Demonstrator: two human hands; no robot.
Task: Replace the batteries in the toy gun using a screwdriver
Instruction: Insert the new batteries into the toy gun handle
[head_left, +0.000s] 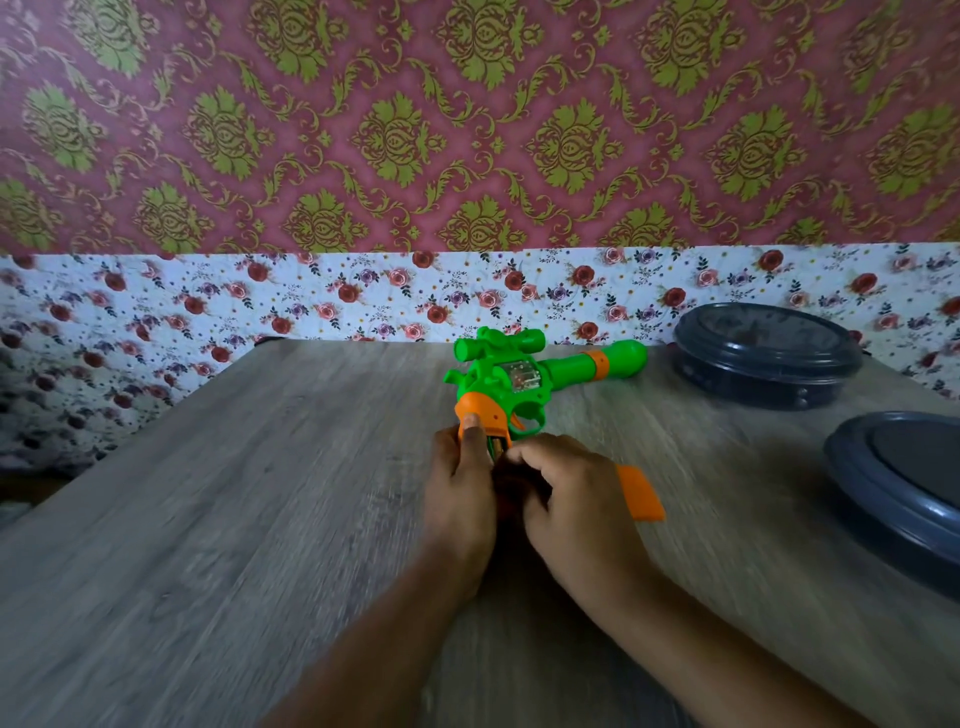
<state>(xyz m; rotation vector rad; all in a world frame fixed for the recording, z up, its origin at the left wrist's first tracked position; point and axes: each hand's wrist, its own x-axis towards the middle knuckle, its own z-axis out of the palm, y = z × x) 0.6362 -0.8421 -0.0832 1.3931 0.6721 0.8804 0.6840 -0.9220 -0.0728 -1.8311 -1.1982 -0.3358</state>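
green toy gun (524, 374) gripped by both hands, no writing legible.

Both forearms forward, hands close together — left hand (460, 480) thumb extended, right hand (566, 488) fingers curled.

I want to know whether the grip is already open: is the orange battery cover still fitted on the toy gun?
No: the orange battery cover lies on the table right of the hands, apart from the toy gun.

Grey wood-grain table (260, 493) meets white rose-print paper band (208, 301); above, maroon damask wallpaper with green-gold medallions (467, 130).
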